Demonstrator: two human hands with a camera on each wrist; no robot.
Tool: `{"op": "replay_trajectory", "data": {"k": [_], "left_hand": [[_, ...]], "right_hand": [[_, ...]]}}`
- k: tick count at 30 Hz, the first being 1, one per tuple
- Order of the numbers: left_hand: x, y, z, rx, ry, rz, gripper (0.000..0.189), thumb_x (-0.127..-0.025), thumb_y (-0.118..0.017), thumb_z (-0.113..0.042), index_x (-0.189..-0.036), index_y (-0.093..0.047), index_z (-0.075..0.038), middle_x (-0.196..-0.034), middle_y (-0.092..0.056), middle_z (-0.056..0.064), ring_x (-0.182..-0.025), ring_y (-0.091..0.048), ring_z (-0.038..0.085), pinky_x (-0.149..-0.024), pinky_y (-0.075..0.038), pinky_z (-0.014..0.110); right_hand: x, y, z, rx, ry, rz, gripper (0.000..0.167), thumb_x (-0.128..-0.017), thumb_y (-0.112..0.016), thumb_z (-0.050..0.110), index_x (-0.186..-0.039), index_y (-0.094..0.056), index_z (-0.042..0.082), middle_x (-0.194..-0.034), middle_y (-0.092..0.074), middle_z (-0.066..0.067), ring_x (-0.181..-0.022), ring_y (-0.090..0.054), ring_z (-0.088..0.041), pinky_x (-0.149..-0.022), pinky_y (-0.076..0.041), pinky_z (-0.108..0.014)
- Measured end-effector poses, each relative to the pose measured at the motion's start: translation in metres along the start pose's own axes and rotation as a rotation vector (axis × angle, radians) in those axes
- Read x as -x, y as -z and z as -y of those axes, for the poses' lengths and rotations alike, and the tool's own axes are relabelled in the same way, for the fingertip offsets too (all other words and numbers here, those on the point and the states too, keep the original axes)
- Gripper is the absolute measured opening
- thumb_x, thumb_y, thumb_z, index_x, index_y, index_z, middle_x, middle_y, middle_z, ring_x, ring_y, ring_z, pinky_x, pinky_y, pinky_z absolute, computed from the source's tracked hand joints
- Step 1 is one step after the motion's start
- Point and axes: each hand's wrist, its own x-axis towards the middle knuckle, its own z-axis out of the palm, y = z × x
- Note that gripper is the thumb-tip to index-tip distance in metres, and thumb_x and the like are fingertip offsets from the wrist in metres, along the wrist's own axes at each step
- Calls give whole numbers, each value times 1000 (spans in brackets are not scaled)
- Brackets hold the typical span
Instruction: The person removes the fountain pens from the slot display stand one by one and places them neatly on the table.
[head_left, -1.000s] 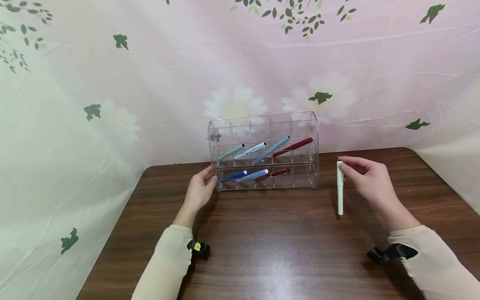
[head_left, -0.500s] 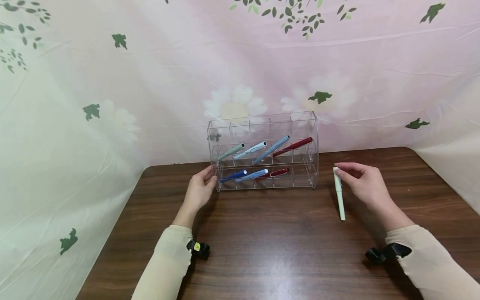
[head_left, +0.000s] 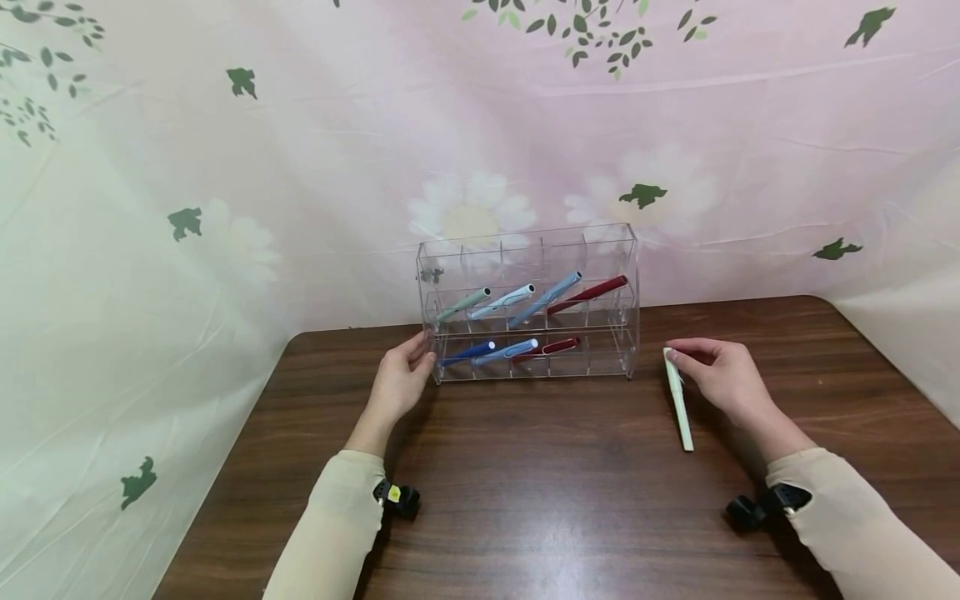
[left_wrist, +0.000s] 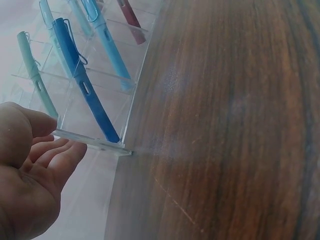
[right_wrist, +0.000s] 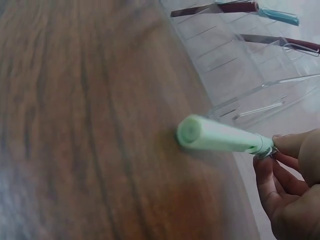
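A clear acrylic pen rack (head_left: pixel 525 377) with two tiers stands at the back of the table. My left hand (head_left: pixel 402 379) holds its left side panel, thumb on one face and fingers on the other in the left wrist view. To the right of the rack, my right hand (head_left: pixel 723 379) pinches a pale green pen (head_left: pixel 678 402) near its clip end. The pen hangs tilted, lower end toward me; in the right wrist view that blunt end (right_wrist: pixel 190 132) faces the camera. Whether it touches the table, I cannot tell.
Upper-tier pens are green (head_left: pixel 463 305), pale blue (head_left: pixel 501 302), blue (head_left: pixel 545 298) and dark red (head_left: pixel 587 294). Below lie a dark blue pen (head_left: pixel 467 353), a light blue pen (head_left: pixel 506 352) and a dark red pen (head_left: pixel 553 347). A floral cloth (head_left: pixel 337 167) hangs behind the brown table (head_left: pixel 510 467).
My right hand has moved slightly left and toward me with the pale green pen, which has gone from nearly vertical to tilted. The left hand and rack stay put.
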Motion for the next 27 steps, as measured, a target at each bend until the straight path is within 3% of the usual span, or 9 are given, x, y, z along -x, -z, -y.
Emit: {"op": "replay_trajectory", "data": {"k": [5,9,12,15,22,24,27], "left_hand": [[0,0,-1,-2,2,-3,50,-110,-59,-6,-157,-49,6,-154,-60,25,-142,-62,37,-112,-56,43],[1,0,-1,-7,1,-4,50,-110,-59,-6,-157,-49,6,-154,-60,25,-142,-62,37,-112,-56,43],[1,0,-1,-3,1,-3,50,-110,-59,-6,-157,-49,6,-155,-59,25,-143,-61,37,-113,-56,43],[1,0,-1,1,2,-2,50,-110,-59,-6,-157,-49,5,-155,-59,24,-143,-61,36,-113,-55,43],[0,0,0,2,-10,-3,49,-110,-59,-6,-157,-50,6,-155,-59,24,-143,-61,36,-113,-55,43],[0,0,0,0,-12,-2,49,-110,-58,-6,-157,-50,6,-155,-59,24,-143,-61,36,-113,-55,43],[1,0,0,3,-8,-1,49,-110,-59,-6,-157,-50,5,-155,-60,24,-143,-61,36,-113,-55,43]], "right_hand": [[0,-4,-3,93,14,9,33,-106,-72,23,-124,-78,-4,-100,-81,-10,-76,-60,4,-63,-52,-16],[0,-7,-5,162,16,22,33,-106,-70,25,-123,-79,-1,-116,-79,-25,-98,-67,-15,-71,-47,-15],[0,-9,-6,184,6,37,34,-107,-69,27,-124,-79,-1,-124,-77,-28,-116,-68,-37,-82,-46,-20],[0,-10,-7,192,-6,51,34,-108,-68,26,-125,-78,-2,-127,-75,-30,-124,-66,-47,-90,-49,-32],[-1,-11,-5,235,18,59,34,-107,-69,24,-124,-77,-4,-127,-73,-33,-123,-64,-54,-96,-53,-60],[-1,-11,-5,254,39,57,33,-107,-69,24,-122,-78,-5,-126,-73,-34,-121,-65,-55,-94,-53,-62],[-2,-12,-5,283,65,45,30,-105,-71,21,-120,-79,-4,-121,-75,-32,-115,-67,-53,-88,-55,-56]]}}
